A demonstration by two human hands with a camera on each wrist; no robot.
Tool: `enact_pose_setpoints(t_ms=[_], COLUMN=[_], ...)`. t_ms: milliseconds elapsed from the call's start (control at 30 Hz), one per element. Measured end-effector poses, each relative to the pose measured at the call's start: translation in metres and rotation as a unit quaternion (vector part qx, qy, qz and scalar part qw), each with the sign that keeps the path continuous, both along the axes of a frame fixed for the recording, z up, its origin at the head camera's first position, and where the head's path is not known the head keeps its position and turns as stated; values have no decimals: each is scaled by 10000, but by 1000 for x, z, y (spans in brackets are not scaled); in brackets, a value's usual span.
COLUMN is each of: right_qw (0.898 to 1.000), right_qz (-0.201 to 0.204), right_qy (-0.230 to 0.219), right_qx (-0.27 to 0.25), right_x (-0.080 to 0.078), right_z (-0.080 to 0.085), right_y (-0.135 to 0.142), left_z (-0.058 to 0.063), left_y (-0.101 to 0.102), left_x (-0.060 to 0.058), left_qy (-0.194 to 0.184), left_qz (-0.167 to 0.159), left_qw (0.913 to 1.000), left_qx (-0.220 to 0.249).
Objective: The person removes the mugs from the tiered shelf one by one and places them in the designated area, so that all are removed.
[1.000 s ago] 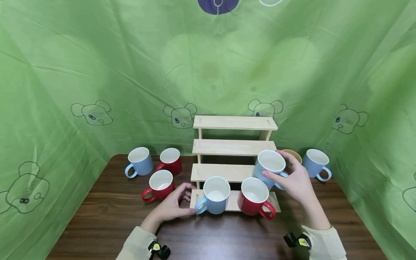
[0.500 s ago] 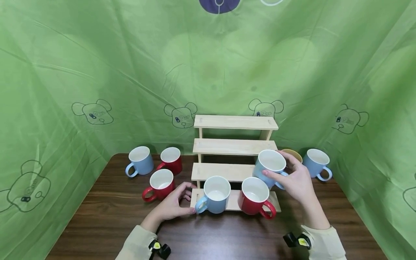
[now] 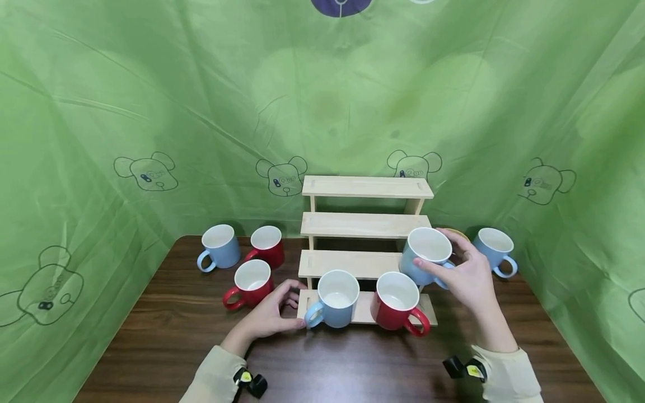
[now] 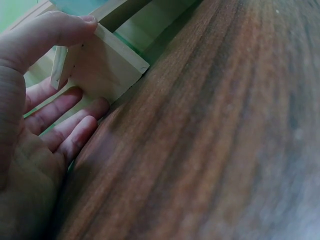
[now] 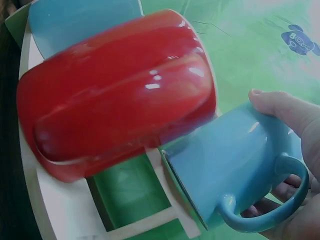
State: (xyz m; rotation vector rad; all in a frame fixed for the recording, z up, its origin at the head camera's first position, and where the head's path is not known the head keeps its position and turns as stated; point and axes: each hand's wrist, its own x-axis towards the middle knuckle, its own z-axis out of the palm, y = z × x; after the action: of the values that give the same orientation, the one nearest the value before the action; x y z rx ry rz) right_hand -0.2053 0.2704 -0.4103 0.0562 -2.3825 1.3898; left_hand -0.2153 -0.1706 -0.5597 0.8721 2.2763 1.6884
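In the head view a light wooden rack with several stepped shelves stands mid-table. My right hand grips a light blue mug by its body, thumb on the near side, handle towards the palm. The mug is upright at the right end of the second shelf from the bottom; whether its base touches the shelf I cannot tell. On the bottom shelf stand another light blue mug and a red mug. My left hand holds the rack's lower left end, thumb at the front edge, fingers by the side panel.
Left of the rack stand a light blue mug, a red mug and a nearer red mug. At right is a blue mug, with a yellow rim mostly hidden behind my right hand. A green curtain surrounds the dark table.
In the last half second my right hand has shifted the blue mug slightly right, covering more of the yellow rim. My left hand stays on the rack's end. The head view has tilted slightly.
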Motion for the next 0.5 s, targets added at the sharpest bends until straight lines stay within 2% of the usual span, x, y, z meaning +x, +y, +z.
enact_pose_setpoints(t_ms=[500], right_qw=[9995], right_qz=[-133], right_qy=[-47], right_qx=[-292], right_x=[10], right_z=[13], right_y=[19], left_z=[1], left_y=[0], left_x=[1], left_qy=[-25], left_qz=[48], left_qw=[9999], left_qx=[-101])
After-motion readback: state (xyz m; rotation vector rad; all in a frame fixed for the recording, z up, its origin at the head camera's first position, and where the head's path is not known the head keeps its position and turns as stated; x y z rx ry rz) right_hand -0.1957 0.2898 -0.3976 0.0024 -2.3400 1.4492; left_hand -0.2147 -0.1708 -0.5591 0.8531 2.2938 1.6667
